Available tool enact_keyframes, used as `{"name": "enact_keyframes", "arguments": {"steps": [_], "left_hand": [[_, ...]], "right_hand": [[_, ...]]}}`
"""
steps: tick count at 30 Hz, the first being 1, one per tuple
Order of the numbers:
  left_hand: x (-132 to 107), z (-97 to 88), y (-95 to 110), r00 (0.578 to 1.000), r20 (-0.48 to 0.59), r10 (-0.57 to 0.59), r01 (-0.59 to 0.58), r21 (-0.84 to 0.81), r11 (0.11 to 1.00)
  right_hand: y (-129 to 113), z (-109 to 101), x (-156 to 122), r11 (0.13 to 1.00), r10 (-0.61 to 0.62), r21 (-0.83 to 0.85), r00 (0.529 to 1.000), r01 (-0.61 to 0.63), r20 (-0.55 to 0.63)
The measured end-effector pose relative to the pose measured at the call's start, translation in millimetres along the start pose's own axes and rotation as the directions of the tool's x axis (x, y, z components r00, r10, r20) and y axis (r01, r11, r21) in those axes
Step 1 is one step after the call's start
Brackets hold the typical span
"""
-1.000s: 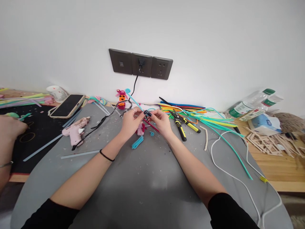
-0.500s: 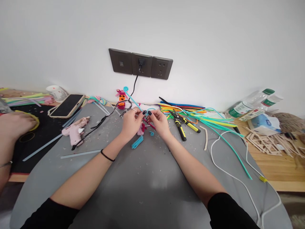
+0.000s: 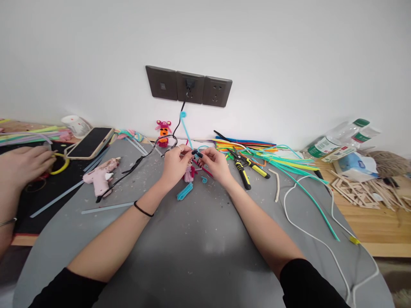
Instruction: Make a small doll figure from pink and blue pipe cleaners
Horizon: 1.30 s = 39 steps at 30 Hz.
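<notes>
A light-blue pipe cleaner is pinched between my left hand and my right hand, their fingertips almost meeting. It rises from my fingers to a coiled end at the top, and another curved bit shows by my right fingers. Just below my hands lie a folded blue pipe-cleaner bundle, a small blue coil and a pink bundle, partly covered by my left hand. Behind my left hand stands a pink and orange pipe-cleaner figure.
Left are a pink glue gun, glue sticks, a phone and a co-worker's hand at yellow-handled scissors. Right are yellow-black pliers, many pipe cleaners, a white cable, bottles and wooden sticks.
The blue pipe cleaner's coiled end has swung right, so the strand stands more upright. My hands stay almost in place. The co-worker's hand and the scissors have shifted right.
</notes>
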<state>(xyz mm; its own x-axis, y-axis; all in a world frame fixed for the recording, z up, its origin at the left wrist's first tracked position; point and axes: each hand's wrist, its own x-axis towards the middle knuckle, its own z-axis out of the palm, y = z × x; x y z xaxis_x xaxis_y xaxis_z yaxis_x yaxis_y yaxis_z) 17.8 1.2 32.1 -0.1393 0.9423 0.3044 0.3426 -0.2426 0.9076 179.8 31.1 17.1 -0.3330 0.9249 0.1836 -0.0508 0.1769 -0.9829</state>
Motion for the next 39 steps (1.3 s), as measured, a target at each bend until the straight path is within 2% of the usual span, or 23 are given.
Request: {"name": "enact_keyframes", "arguments": {"steps": [3, 7, 18, 23, 26, 28, 30, 35, 39], "left_hand": [[0, 0.9, 1, 0.999, 0.010, -0.040, 0.040, -0.071, 0.997], [0, 2.2, 2, 0.999, 0.044, -0.021, 0.024, -0.065, 0.998], [0, 0.4, 0, 0.996, 0.091, -0.017, 0.023, -0.066, 0.998], [4, -2.7, -4, 0.997, 0.071, -0.022, 0.025, -0.040, 0.999], [7, -6.8, -5, 0.985, 0.170, 0.010, -0.018, 0.047, 0.999], [7, -8.9, -2, 0.959, 0.283, 0.037, -0.068, 0.101, 0.993], [6, -9.6, 1, 0.936, 0.350, 0.038, -0.079, 0.103, 0.991], [4, -7.9, 2, 0.919, 0.395, -0.009, 0.028, -0.043, 0.999], [5, -6.7, -2, 0.900, 0.434, -0.036, 0.063, -0.049, 0.997]], "right_hand": [[2, 1, 2, 0.996, 0.016, 0.086, 1.000, -0.014, -0.025], [2, 3, 1, 0.994, 0.018, 0.111, 0.999, -0.013, -0.048], [1, 1, -2, 1.000, 0.008, -0.022, 1.000, -0.008, -0.013], [1, 0, 0, 0.999, 0.028, 0.044, 1.000, -0.027, -0.013], [-1, -3, 2, 0.997, 0.014, 0.082, 0.998, -0.009, -0.059], [-3, -5, 3, 0.996, 0.011, 0.086, 0.998, -0.006, -0.065], [-5, -6, 3, 0.996, 0.007, 0.086, 0.998, -0.001, -0.060], [-4, -7, 2, 0.990, 0.024, 0.140, 0.995, -0.010, -0.099], [-6, -6, 2, 0.993, 0.022, 0.116, 0.993, -0.008, -0.116]]}}
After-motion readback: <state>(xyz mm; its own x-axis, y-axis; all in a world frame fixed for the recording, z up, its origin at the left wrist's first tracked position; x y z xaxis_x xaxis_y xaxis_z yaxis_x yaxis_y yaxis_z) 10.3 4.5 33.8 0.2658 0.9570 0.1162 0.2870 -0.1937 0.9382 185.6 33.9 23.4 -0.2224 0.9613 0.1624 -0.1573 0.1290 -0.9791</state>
